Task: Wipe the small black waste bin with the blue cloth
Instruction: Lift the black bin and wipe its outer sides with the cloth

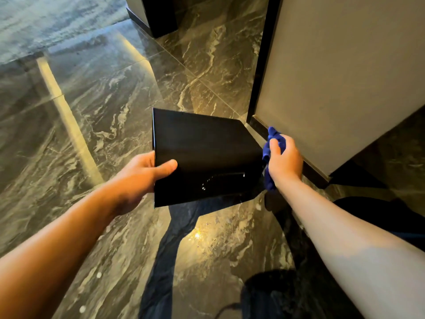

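Two hands: left (pixel 147 171) grips one black bin (pixel 202 157); right (pixel 284 161) clutches one blue cloth (pixel 268 153), seemingly touching it.

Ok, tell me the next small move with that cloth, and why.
Probably slide the right hand along the bin's right side. The blue cloth is bunched there against the black waste bin, while the left hand holds its left edge, lifted and tilted, steady for a stroke.

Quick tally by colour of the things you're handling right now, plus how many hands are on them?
Black: 1, the waste bin, held by the left hand at its left edge.
Blue: 1, the cloth, bunched in the right hand against the bin's right side.
Hands: 2.
Total: 2 things, 2 hands.
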